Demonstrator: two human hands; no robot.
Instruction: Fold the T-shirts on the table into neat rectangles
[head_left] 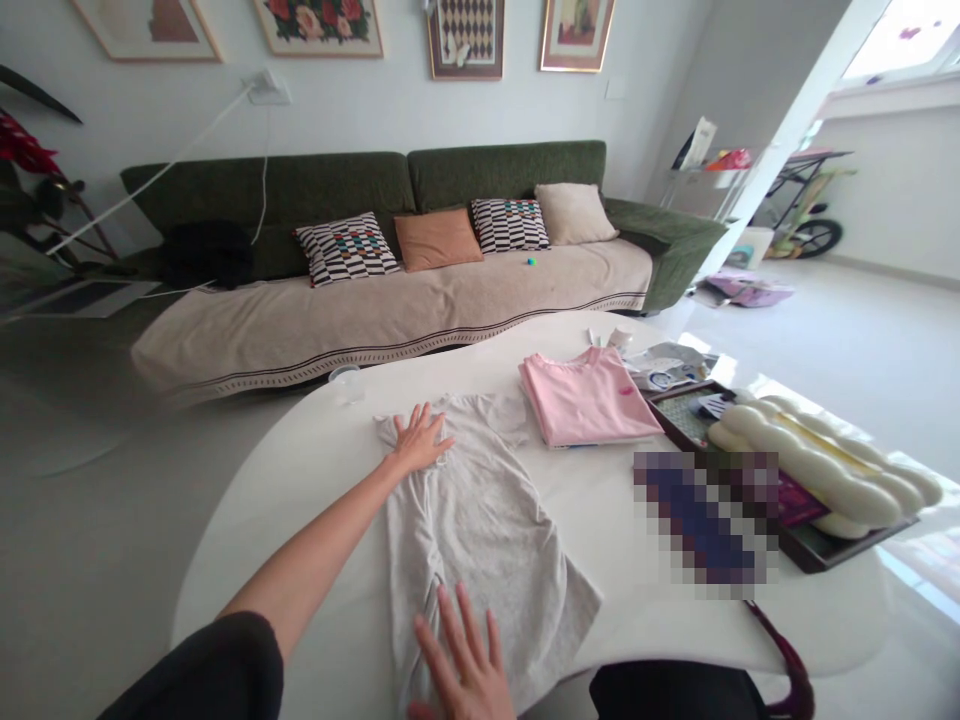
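Note:
A light grey T-shirt (480,520) lies spread lengthwise on the white oval table (315,480), one side folded inward. My left hand (420,438) rests flat on its far shoulder end, fingers spread. My right hand (465,665) lies flat on the near hem end, fingers stretched out. Neither hand holds anything. A folded pink T-shirt (585,395) sits on the table just beyond and to the right of the grey one.
A dark tray (840,552) with a cream puffy object (817,455) sits at the table's right side. Small items and a wrapper (667,365) lie behind the pink shirt. A small clear cup (346,383) stands at the far edge. A green sofa (420,240) with cushions stands behind.

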